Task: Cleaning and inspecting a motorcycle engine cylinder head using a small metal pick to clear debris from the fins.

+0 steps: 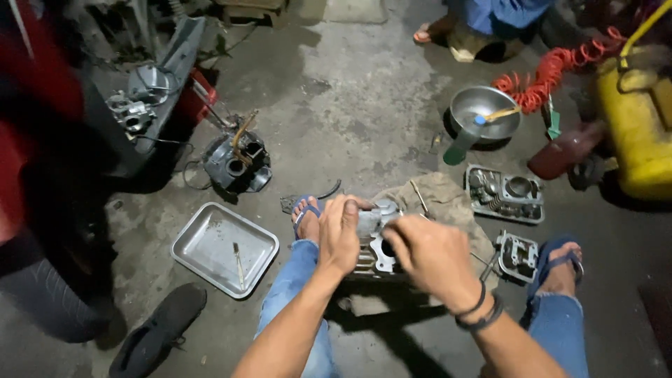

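A grey finned metal engine part rests on a brown cloth on the concrete floor between my feet. My left hand lies over its left side and grips it. My right hand is closed against its right side; whether a tool is in it stays hidden. Dark bands circle my right wrist.
A metal tray with a thin tool lies at left. A tray of engine parts, a small cover, a steel bowl, a red coiled hose, a yellow tank, a black shoe and another person's foot surround me.
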